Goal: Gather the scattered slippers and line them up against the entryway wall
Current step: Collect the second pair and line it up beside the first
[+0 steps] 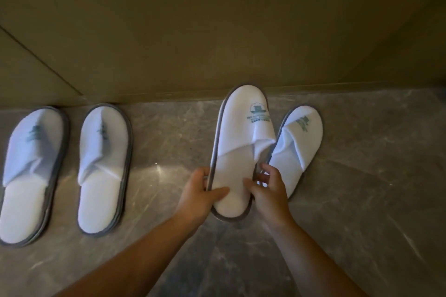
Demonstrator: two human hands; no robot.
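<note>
Several white slippers with grey trim and a teal logo lie on the marbled floor, toes toward the wall [217, 43]. Two of them sit side by side at the left: the far-left slipper [31, 171] and the one beside it [103, 166]. In the middle, both hands grip the heel of a third slipper [241, 142], whose toe reaches the foot of the wall. My left hand [200, 193] clasps its left heel edge, my right hand [268, 190] its right. A fourth slipper [296, 147] lies angled just right of it, partly under the held slipper and my right hand.
The grey marbled floor [362, 176] stretches to the right and toward me. A tan wall runs along the back, with a panel seam at the far left [41, 62].
</note>
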